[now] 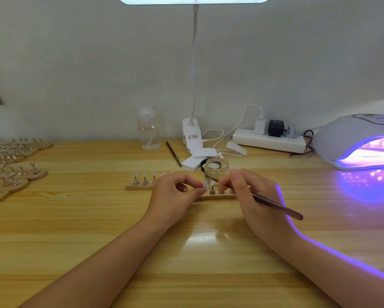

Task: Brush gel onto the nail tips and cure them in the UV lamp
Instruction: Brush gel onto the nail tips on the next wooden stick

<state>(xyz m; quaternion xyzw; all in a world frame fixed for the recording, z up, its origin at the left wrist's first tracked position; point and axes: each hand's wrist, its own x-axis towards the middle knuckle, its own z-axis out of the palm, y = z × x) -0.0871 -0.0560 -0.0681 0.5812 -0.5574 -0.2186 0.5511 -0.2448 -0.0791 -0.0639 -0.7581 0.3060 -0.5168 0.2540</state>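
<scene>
Fingers of left hand (174, 192) pinch a nail tip (205, 185), right hand (248, 192) grips brush (275, 205) before seemingly clear-filled jar (216, 168).

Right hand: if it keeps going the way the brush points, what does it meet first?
The right hand aims the brush up-left. Its bristle end is already at the nail tip pinched by the left hand, so that tip comes first, then probably the left fingertips; the depth between them is unclear.
</scene>
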